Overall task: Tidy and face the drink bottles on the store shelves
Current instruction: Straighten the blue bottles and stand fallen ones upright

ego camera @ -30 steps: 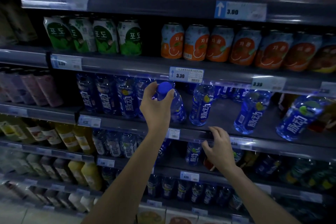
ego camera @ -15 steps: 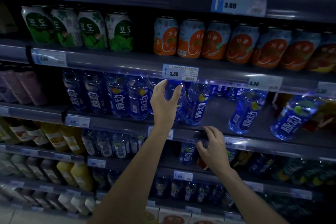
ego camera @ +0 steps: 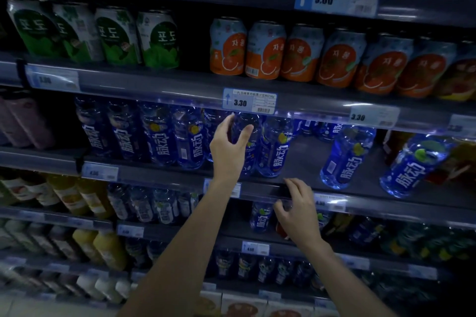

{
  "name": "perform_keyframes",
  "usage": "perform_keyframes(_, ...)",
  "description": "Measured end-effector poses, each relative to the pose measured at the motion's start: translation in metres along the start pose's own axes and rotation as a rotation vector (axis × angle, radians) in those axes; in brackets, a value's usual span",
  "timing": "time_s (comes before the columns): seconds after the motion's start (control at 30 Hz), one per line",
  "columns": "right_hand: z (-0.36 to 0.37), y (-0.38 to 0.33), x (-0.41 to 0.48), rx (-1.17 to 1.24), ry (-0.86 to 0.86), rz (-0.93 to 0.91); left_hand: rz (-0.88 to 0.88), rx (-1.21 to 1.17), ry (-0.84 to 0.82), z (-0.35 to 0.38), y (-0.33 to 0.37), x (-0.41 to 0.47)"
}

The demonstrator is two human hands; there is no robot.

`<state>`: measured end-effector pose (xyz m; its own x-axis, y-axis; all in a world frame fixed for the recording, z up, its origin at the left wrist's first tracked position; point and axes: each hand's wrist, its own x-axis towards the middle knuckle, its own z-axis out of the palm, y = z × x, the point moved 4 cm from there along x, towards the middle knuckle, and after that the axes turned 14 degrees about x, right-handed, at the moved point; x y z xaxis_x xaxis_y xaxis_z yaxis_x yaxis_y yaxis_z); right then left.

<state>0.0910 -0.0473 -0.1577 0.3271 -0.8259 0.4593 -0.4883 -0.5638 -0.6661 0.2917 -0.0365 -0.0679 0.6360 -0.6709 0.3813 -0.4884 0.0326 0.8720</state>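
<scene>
Left hand (ego camera: 229,148): curled round the blue bottle (ego camera: 250,159), thumb in front.
Right hand (ego camera: 298,213): fingers hooked over the shelf (ego camera: 305,162) front edge, thumb beneath.
Bottle: upright at the shelf's front edge.
Handling: probably full and weighty, smooth thin plastic; grip the waist.

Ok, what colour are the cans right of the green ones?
The cans are orange with pale blue tops; head view shows them.

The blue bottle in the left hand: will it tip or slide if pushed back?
Probably heavy: the blue bottle looks full. Tall and narrow, gripped high by the left hand, it may tip rather than slide.
</scene>
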Motion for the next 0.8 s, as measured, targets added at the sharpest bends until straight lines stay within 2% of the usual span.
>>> perform_keyframes(0.1, 0.001, 0.000, 0.000, -0.004, 0.003, -0.005, 0.008, 0.095, 0.060, 0.005, -0.011, -0.020)
perform_keyframes(0.23, -0.001, 0.001, -0.001, -0.001, 0.005, -0.014, -0.188, 0.161, 0.042, 0.015, -0.035, -0.036)
perform_keyframes(0.4, 0.000, 0.001, -0.001, 0.009, 0.001, -0.011, -0.166, 0.216, 0.039, 0.017, -0.043, -0.033)
perform_keyframes(0.5, 0.000, 0.002, -0.001, 0.008, -0.009, -0.005, -0.139, 0.185, -0.061, 0.011, -0.050, -0.026)
perform_keyframes(0.6, 0.000, 0.002, -0.001, 0.015, -0.025, -0.002, -0.162, 0.119, -0.310, 0.001, -0.062, -0.011)
perform_keyframes(0.67, 0.000, 0.002, -0.001, 0.023, -0.030, 0.004, -0.135, 0.128, -0.416, -0.002, -0.065, -0.006)
perform_keyframes(0.8, 0.001, 0.002, -0.001, 0.024, -0.018, 0.004, -0.138, 0.334, -0.288, 0.006, -0.056, -0.016)
